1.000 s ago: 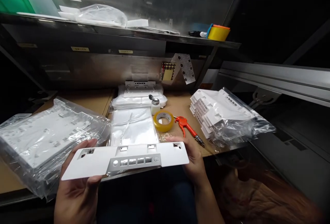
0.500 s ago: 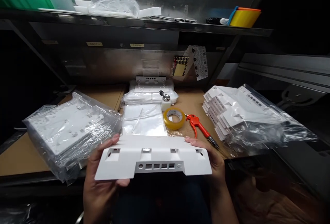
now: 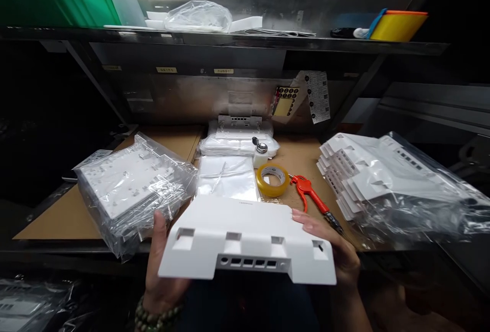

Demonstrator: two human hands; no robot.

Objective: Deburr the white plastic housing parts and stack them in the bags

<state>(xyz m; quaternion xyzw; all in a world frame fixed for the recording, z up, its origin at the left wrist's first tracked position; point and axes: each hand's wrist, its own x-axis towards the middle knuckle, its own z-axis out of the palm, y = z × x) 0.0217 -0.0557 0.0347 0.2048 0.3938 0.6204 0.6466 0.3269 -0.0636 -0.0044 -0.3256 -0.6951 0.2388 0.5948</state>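
A white plastic housing (image 3: pixel 245 220) with a row of port openings on its near edge is held up in front of the bench. My right hand (image 3: pixel 337 250) grips its right end, fingers over the top. On the left end, my left hand (image 3: pixel 163 265) supports the housing from the side and below; its thumb points up and the other fingers are mostly hidden underneath. Beyond the housing lie flat clear plastic bags (image 3: pixel 227 176), a roll of yellow tape (image 3: pixel 272 180), a small pump bottle (image 3: pixel 261 154) and a red air gun (image 3: pixel 312 197).
Bagged white parts (image 3: pixel 133 179) lie at the left, and a stack of white housings (image 3: pixel 367 169) in plastic at the right. Another housing (image 3: pixel 239 127) rests on bags at the back. Above runs a metal shelf (image 3: pixel 229 41) with a green bin (image 3: pixel 69 3).
The view has shifted, so the bench appears further right. My left hand's thumb has come off the housing's top, and the housing's top face is tilted more into view.
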